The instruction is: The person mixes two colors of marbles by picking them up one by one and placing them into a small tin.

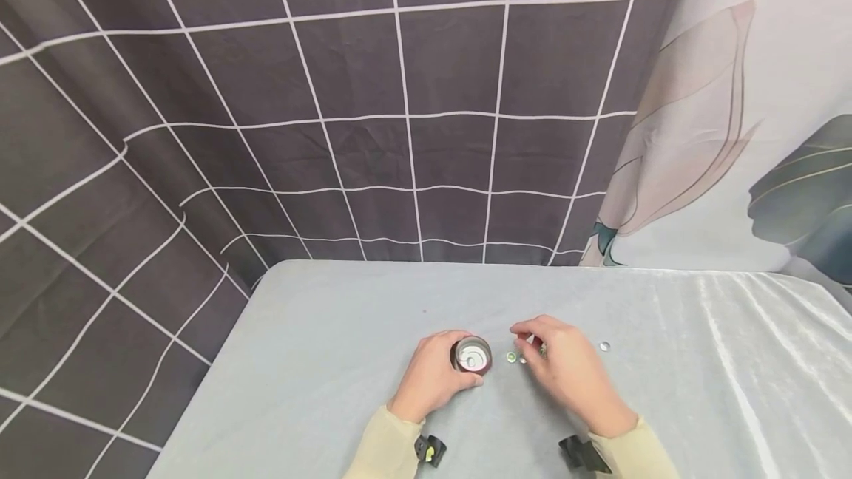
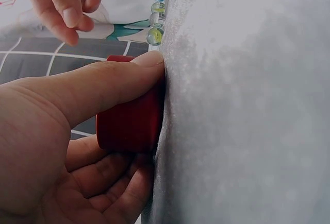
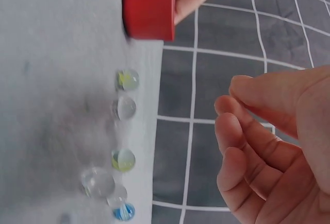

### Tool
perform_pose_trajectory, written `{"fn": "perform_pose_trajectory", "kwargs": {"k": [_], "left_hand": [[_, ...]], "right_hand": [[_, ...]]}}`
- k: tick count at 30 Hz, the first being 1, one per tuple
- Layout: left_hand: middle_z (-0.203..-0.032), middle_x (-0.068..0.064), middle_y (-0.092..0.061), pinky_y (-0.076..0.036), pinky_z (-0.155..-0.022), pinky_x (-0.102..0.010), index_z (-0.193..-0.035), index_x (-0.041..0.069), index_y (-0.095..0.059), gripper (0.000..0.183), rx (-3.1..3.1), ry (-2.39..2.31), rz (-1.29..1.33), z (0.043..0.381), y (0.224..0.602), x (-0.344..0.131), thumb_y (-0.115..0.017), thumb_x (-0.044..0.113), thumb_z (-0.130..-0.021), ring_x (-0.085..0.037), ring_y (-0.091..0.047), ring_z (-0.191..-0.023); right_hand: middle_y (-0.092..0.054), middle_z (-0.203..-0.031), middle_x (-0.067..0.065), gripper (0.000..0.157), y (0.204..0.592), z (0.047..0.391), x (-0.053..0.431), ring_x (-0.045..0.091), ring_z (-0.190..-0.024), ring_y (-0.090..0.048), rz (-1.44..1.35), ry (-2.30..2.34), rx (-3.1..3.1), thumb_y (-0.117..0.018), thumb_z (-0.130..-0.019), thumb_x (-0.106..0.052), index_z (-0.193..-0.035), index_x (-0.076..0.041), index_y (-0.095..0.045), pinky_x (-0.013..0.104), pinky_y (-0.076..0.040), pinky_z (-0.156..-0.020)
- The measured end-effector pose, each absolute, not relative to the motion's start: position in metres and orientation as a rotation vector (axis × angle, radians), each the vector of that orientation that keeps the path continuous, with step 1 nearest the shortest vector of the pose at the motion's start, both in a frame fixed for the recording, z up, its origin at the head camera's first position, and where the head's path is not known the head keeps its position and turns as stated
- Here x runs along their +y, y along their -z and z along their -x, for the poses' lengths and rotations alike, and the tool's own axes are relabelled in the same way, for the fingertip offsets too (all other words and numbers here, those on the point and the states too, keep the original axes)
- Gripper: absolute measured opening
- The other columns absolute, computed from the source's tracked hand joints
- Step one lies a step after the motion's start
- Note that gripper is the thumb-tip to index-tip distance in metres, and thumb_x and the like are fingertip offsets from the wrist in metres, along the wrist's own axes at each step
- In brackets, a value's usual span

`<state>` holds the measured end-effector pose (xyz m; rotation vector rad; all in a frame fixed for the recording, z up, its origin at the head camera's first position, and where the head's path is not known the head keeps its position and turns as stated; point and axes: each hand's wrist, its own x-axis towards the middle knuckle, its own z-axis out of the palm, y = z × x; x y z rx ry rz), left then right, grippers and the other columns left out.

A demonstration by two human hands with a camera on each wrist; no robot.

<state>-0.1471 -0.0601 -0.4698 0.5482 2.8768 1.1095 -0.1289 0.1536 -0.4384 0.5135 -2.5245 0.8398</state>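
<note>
My left hand [image 1: 433, 374] grips a small, round red cup [image 2: 129, 123] standing on the cloth, thumb on one side and fingers round the other. Looking down into the cup [image 1: 473, 355], the head view shows a pale, shiny inside with a round shape at the bottom. Above the cloth, to the right of the cup, hovers my right hand [image 1: 566, 369], its fingers loosely bent and nothing visible between them. Beneath it lie several clear glass marbles, among them a yellow-green one [image 3: 128, 80], a colourless one [image 3: 125, 108] and a blue one [image 3: 124, 212].
Farther right on the light grey cloth [image 1: 319, 361], apart from the others, sits one marble [image 1: 604, 346]. Behind the table hangs a dark curtain [image 1: 446, 154] with white grid lines. A pale leaf-patterned curtain [image 1: 705, 131] hangs at the right.
</note>
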Motion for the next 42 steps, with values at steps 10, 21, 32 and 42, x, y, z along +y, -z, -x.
{"fn": "perform_pose_trajectory", "kwargs": {"k": [10, 21, 32, 42], "left_hand": [[-0.111, 0.000, -0.073, -0.049, -0.100, -0.040, -0.116, 0.011, -0.072, 0.053, 2.867, -1.119, -0.535, 0.146, 0.470, -0.061, -0.091, 0.018, -0.067, -0.023, -0.065, -0.110], [-0.109, 0.001, -0.073, -0.050, -0.098, -0.038, -0.115, 0.012, -0.073, 0.053, 2.873, -1.123, -0.546, 0.146, 0.470, -0.064, -0.091, 0.018, -0.066, -0.021, -0.065, -0.107], [-0.109, 0.001, -0.073, -0.050, -0.099, -0.039, -0.115, 0.012, -0.072, 0.054, 2.872, -1.122, -0.560, 0.147, 0.470, -0.063, -0.092, 0.020, -0.065, -0.021, -0.065, -0.108], [-0.110, 0.001, -0.073, -0.049, -0.099, -0.039, -0.116, 0.012, -0.072, 0.056, 2.865, -1.125, -0.557, 0.146, 0.471, -0.063, -0.093, 0.020, -0.065, -0.021, -0.065, -0.108]], "right_hand": [[-0.069, -0.085, -0.007, 0.020, 0.431, 0.131, 0.177, 0.004, -0.068, -0.058, -0.451, -0.809, -2.558, -0.078, -0.080, 0.000, -0.098, -0.008, -0.077, 0.025, -0.050, -0.057], [-0.069, -0.085, -0.006, 0.022, 0.429, 0.131, 0.192, 0.003, -0.066, -0.058, -0.405, -0.793, -2.594, -0.080, -0.078, -0.002, -0.100, -0.007, -0.076, 0.028, -0.050, -0.059], [-0.073, -0.093, 0.003, 0.028, 0.431, 0.131, 0.210, 0.019, -0.076, -0.065, -0.335, -0.773, -2.655, -0.082, -0.078, -0.006, -0.105, -0.004, -0.074, 0.035, -0.052, -0.064], [-0.072, -0.096, 0.009, 0.031, 0.431, 0.131, 0.220, 0.026, -0.081, -0.066, -0.280, -0.748, -2.728, -0.082, -0.077, -0.008, -0.107, -0.002, -0.073, 0.047, -0.053, -0.071]]}}
